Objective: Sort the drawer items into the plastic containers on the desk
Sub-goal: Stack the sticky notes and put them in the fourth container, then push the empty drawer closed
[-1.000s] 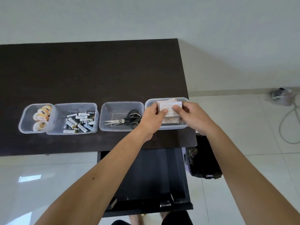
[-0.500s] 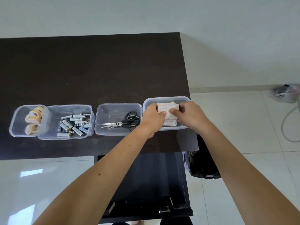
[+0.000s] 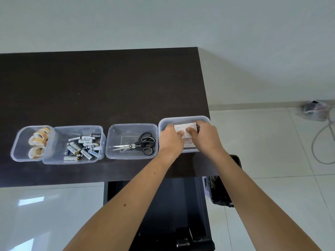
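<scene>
Bandage strips [image 3: 185,130], in a small flat stack of white wrappers with faint orange print, sit inside the rightmost container [image 3: 183,119] at the right end of the desk [image 3: 101,87]. We hold the stack with both hands at once: the left hand [image 3: 170,137] pinches its left edge and the right hand [image 3: 205,135] pinches its right edge, with both thumbs lying on top of the wrappers. The other fingers curl down behind and under the stack, so we cannot tell how they lie there. We judge that the two-sided hold keeps the loose strips squared while they are lowered, since thin paper wrappers would fan out if dropped from one hand. A further pinkish-white layer shows below the thumbs, lower in the same container; whether it touches the held stack we cannot tell.

Four clear plastic containers stand in a row near the front edge of the desk, one category to each. From the left they hold the tape rolls [image 3: 38,142], the batteries [image 3: 82,146] and the scissors [image 3: 137,144]; the first two containers touch, and may overlap slightly. This row layout puts each container within reach directly above the open drawer [image 3: 163,205], which is seen below the desk edge between our forearms. What we see of the drawer interior is dark and shows no items, so we judge the sorting to be near its end.
</scene>
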Action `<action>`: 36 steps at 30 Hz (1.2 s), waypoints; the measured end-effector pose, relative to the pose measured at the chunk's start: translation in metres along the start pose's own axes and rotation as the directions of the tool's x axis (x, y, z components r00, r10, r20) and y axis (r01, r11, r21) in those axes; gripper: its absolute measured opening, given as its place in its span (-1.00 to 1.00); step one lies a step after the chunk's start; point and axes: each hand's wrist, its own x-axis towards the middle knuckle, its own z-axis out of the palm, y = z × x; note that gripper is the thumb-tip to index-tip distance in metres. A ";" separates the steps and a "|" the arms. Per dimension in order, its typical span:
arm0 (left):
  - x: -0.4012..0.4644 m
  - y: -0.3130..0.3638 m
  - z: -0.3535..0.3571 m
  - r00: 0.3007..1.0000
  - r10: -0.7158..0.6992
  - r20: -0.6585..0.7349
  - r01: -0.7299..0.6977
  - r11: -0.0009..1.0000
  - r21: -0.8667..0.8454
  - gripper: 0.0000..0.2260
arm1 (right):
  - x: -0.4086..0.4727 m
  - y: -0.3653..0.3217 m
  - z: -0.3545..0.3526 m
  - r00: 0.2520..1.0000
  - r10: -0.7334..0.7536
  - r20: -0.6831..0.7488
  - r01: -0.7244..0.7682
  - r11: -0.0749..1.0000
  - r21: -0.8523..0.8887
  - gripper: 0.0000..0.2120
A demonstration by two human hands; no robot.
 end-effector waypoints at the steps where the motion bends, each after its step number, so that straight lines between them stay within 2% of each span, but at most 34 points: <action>1: 0.000 0.000 0.000 1.000 -0.007 -0.013 0.007 1.000 -0.027 -0.78 | -0.001 0.001 0.001 1.000 0.003 -0.009 -0.003 1.000 0.010 -0.77; 5: -0.007 0.000 -0.003 0.997 0.007 -0.075 -0.017 0.990 -0.138 -0.78 | -0.006 -0.003 -0.003 0.996 -0.019 -0.082 0.023 0.999 0.042 -0.78; 9: -0.021 -0.005 -0.016 0.987 0.076 -0.144 -0.105 0.973 -0.205 -0.64 | -0.021 -0.009 -0.015 0.986 -0.046 -0.159 0.070 0.986 0.150 -0.62; 11: -0.031 -0.008 -0.028 0.975 0.129 -0.182 -0.172 0.953 -0.249 -0.59 | -0.034 -0.012 -0.019 0.975 -0.094 -0.203 0.122 0.984 0.132 -0.59; 16: -0.069 -0.027 -0.054 0.899 0.348 -0.266 -0.419 0.861 -0.288 -0.68 | -0.084 -0.015 -0.026 0.914 -0.195 -0.356 0.236 0.969 0.075 -0.67; 19: -0.102 -0.053 -0.063 0.876 0.369 -0.311 -0.465 0.817 -0.340 -0.74 | -0.127 -0.005 -0.018 0.892 -0.196 -0.407 0.266 0.956 0.122 -0.73; 21: -0.126 -0.079 -0.065 0.879 0.367 -0.304 -0.462 0.813 -0.354 -0.76 | -0.158 0.007 -0.008 0.908 -0.185 -0.375 0.265 0.949 0.173 -0.75; 24: -0.161 -0.133 -0.062 0.904 0.372 -0.212 -0.423 0.852 -0.307 -0.79 | -0.205 0.028 0.013 0.948 -0.177 -0.264 0.237 0.948 0.212 -0.78; 29: -0.205 -0.224 -0.047 0.963 0.265 -0.049 -0.269 0.945 -0.184 -0.79 | -0.260 0.079 0.055 0.985 -0.162 -0.053 0.168 0.976 0.138 -0.79; 33: -0.229 -0.279 -0.029 0.973 0.224 0.045 -0.224 0.974 -0.006 -0.76 | -0.289 0.120 0.083 0.990 -0.135 0.044 0.130 0.987 0.090 -0.76; 36: -0.242 -0.308 -0.020 0.969 0.216 0.124 -0.233 0.961 0.148 -0.67 | -0.301 0.145 0.101 0.983 -0.136 0.125 0.130 0.990 0.059 -0.66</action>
